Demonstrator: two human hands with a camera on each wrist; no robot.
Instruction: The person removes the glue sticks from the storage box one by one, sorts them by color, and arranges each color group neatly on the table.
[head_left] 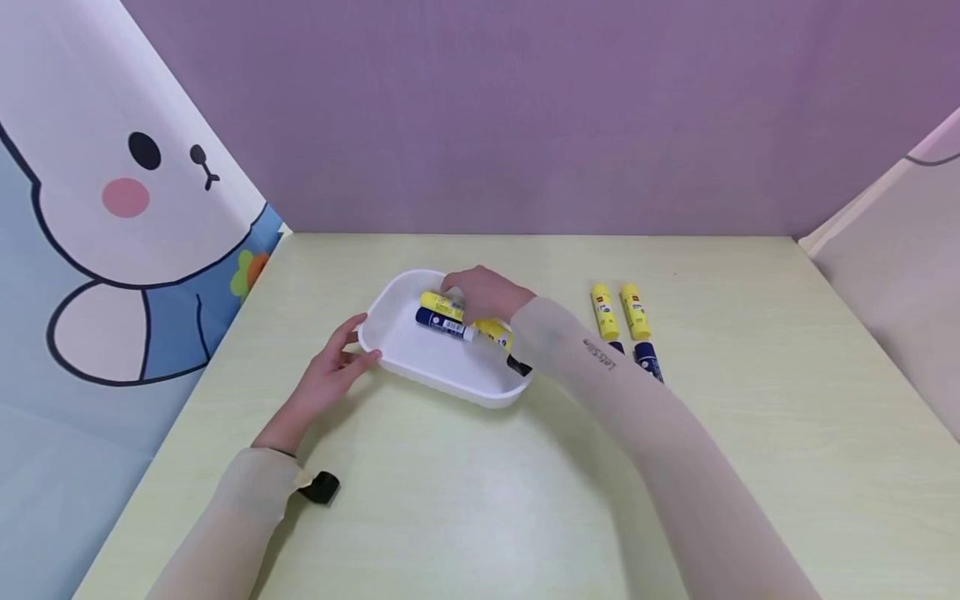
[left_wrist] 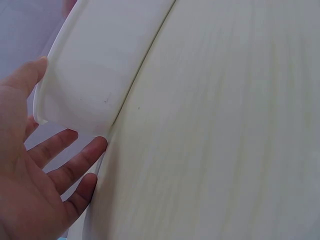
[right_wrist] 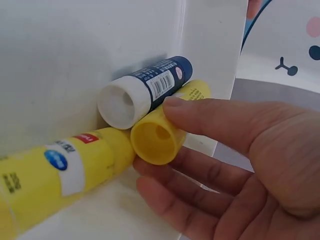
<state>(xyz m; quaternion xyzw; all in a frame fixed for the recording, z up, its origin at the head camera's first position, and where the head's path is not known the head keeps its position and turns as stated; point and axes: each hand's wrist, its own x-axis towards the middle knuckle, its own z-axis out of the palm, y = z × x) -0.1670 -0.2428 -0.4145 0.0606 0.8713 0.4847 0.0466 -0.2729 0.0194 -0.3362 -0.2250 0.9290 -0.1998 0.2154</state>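
- Pale, thin right sleeve [head_left: 675,450] with dark lettering enters from 5 o'clock; a matching left sleeve [head_left: 232,508] enters from 7 o'clock.
- Left hand [head_left: 330,371]: its grip holds the 9 o'clock corner of a shallow, white, round-cornered tray [head_left: 408,354], thumb and fingers about the edge.
- In the tray, towards 3 o'clock, a yellow cylindrical tube with a printed label [head_left: 495,333] lies partly hidden by the right arm.
- Towards 10 o'clock from that, a navy cylindrical tube with a white end [head_left: 442,323] lies along the near side of another yellow cylindrical tube [head_left: 441,303].
- Right hand [head_left: 487,293]: its grip pinches this farther yellow tube, thumb above, fingers below. The tube lies at 9 o'clock from the hand, long axis from 10 to 4; the left hand is well apart from it.
- At 3 o'clock from the tray stand off two yellow tubes [head_left: 620,311], with two navy tubes [head_left: 648,360] at their 6 o'clock ends, partly covered by the sleeve.
- Beneath all, a pale, faintly grained table [head_left: 750,417].
- Beyond: purple backdrop [head_left: 525,117] at 12 o'clock, cartoon-animal panel [head_left: 112,250] at 10, pale panel [head_left: 900,275] at 2.
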